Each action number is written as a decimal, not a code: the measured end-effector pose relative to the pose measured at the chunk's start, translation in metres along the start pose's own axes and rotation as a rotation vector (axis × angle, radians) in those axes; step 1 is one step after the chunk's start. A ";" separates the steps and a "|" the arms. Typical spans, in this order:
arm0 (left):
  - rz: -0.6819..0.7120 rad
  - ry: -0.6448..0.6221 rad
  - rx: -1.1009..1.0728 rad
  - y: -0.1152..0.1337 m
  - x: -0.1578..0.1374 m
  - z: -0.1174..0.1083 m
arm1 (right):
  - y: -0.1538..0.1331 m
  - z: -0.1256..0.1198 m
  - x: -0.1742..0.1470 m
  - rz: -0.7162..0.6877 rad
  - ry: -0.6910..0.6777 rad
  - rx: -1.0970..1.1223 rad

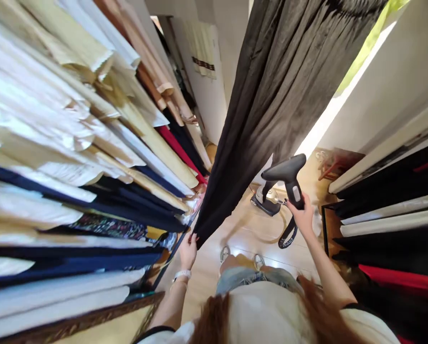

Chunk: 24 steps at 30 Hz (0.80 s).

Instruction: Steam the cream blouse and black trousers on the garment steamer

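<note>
A long black garment (271, 86) hangs from the top of the view, its lower part pulled out toward me. At its bottom left corner, my left hand (188, 249) pinches the hem between closed fingers. My right hand (303, 217) is wrapped round the handle of a black garment steamer head (285, 169), held just to the right of the cloth and apart from my left hand. A dark hose (288, 236) loops down below the handle. Behind it on the floor stands the steamer's base (266, 203), partly hidden by the head.
Rows of hanging clothes (92, 167) in white, beige and navy fill the left side. More clothes (393, 210), mostly black, hang at the right. A small reddish-brown wooden stool (337, 162) stands by the wall. A yellow-green cloth (364, 48) hangs behind the black garment.
</note>
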<state>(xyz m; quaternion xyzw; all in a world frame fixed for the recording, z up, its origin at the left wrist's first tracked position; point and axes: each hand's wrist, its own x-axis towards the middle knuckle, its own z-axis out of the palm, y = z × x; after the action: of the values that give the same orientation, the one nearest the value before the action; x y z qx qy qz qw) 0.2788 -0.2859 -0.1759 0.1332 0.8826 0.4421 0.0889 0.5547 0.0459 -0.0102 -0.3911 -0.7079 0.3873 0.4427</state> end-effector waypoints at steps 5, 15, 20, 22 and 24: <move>-0.055 0.126 0.063 -0.024 -0.064 -0.024 | -0.031 -0.017 0.038 -0.241 -0.103 0.012; -0.103 0.179 -0.067 -0.052 -0.151 -0.070 | -0.124 -0.021 0.089 -0.560 -0.171 0.020; -0.128 0.152 -0.151 -0.062 -0.185 -0.084 | -0.155 -0.026 0.110 -0.692 -0.187 -0.073; -0.129 0.139 -0.172 -0.061 -0.197 -0.089 | -0.159 -0.023 0.110 -0.676 -0.205 -0.090; -0.128 0.132 -0.188 -0.058 -0.210 -0.092 | -0.157 -0.016 0.106 -0.653 -0.222 -0.072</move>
<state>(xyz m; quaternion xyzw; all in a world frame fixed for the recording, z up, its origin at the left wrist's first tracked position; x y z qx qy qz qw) 0.4435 -0.4547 -0.1592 0.0384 0.8479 0.5240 0.0708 0.5048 0.0823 0.1691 -0.1146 -0.8528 0.2400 0.4494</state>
